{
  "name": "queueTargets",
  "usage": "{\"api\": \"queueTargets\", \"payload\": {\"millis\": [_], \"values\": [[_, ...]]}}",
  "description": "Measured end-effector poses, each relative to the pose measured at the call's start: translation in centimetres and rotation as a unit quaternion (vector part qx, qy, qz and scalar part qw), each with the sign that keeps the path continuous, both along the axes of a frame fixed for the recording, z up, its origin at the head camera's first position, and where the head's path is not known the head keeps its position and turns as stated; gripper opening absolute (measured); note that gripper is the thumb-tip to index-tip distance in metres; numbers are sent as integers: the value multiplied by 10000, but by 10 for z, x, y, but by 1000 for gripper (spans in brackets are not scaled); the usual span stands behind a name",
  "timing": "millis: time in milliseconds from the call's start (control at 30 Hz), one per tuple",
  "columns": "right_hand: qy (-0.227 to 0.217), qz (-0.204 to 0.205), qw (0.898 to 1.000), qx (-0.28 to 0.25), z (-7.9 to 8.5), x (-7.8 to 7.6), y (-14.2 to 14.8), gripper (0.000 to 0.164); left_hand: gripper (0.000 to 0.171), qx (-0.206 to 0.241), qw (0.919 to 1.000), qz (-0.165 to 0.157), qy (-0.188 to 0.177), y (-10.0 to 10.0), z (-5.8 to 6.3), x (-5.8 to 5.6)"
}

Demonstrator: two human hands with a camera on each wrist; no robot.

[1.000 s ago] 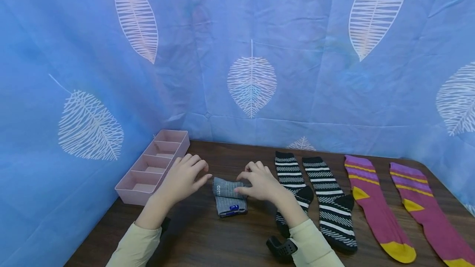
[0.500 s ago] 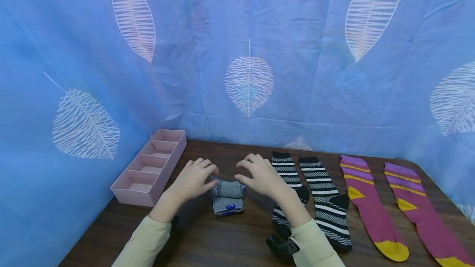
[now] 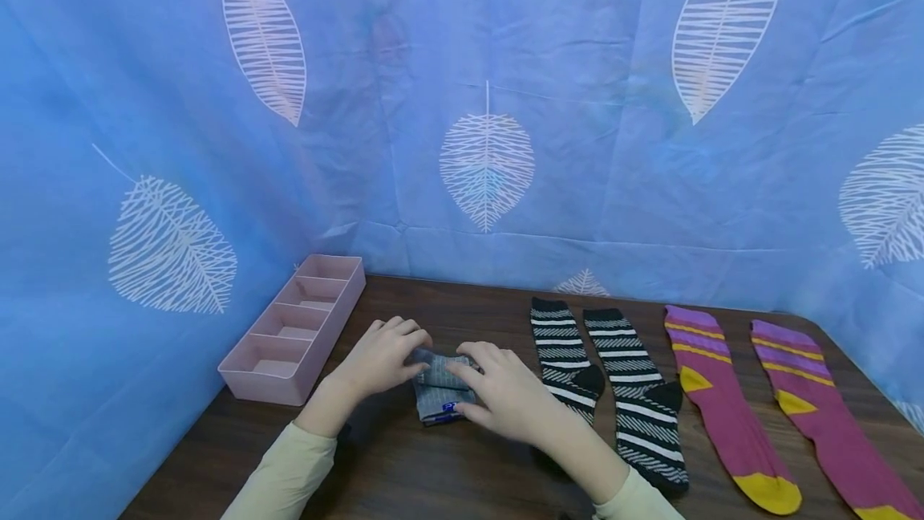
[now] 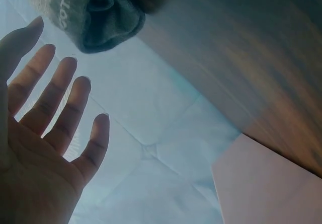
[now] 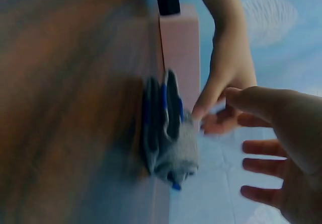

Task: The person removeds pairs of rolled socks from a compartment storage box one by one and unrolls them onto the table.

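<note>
A grey pair of socks point(image 3: 435, 400), folded into a compact bundle with white lettering and blue marks, lies on the dark wooden table between the hands. My left hand point(image 3: 378, 355) is at the bundle's left side, its fingers loosely bent and spread. In the left wrist view, a gap separates those fingertips from the socks point(image 4: 100, 22). My right hand point(image 3: 511, 396) reaches over the right side of the bundle, covering part of it in the head view. Seen from the right wrist, its thumb and fingers stand apart, beside the folded socks point(image 5: 176, 146), holding nothing.
On the left stands a pink box point(image 3: 328, 339) with several compartments. Two black-and-white striped socks point(image 3: 638, 379) lie right of the hands, and two maroon socks point(image 3: 743, 416) with yellow toes lie farther right. A blue leaf-print cloth point(image 3: 577, 183) hangs behind the table.
My right hand lifted off the folded socks, then came back lower over their right side. My left hand moved right, toward the bundle. The other socks and the box stayed put.
</note>
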State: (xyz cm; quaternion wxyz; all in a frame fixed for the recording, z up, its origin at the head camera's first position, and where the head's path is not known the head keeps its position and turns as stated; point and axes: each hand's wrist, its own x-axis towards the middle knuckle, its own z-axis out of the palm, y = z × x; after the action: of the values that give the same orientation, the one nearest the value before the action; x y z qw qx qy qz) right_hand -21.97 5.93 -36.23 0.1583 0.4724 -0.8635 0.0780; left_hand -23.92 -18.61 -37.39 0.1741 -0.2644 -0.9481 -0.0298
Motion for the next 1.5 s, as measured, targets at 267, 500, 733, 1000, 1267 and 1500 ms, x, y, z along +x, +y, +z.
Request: {"api": "queueTargets", "payload": {"millis": [267, 500, 733, 1000, 1267, 1500], "values": [[-1316, -29, 9847, 1143, -2, 21, -5, 56, 26, -123, 9997, -199, -107, 9, -1, 3], [-1637, -159, 9746, 1521, -13, 25, -8, 61, 27, -185, 9991, -276, -251, 13, -5, 5], [-1801, -306, 9690, 1664, -16, 28, -9, 65, 32, -410, 9968, -89, -677, 20, -8, 2], [-1948, -358, 9668, 1615, -17, 29, -11, 62, 39, -588, 9915, 236, -1134, 30, -8, -5], [-1679, -219, 9714, 1666, -13, 31, -11, 53, 35, -669, 9879, 361, -1350, 42, -3, -23], [-1467, -251, 9734, 1744, -12, 35, -12, 49, 34, -545, 9913, 222, -1181, 48, -1, -36]]}}
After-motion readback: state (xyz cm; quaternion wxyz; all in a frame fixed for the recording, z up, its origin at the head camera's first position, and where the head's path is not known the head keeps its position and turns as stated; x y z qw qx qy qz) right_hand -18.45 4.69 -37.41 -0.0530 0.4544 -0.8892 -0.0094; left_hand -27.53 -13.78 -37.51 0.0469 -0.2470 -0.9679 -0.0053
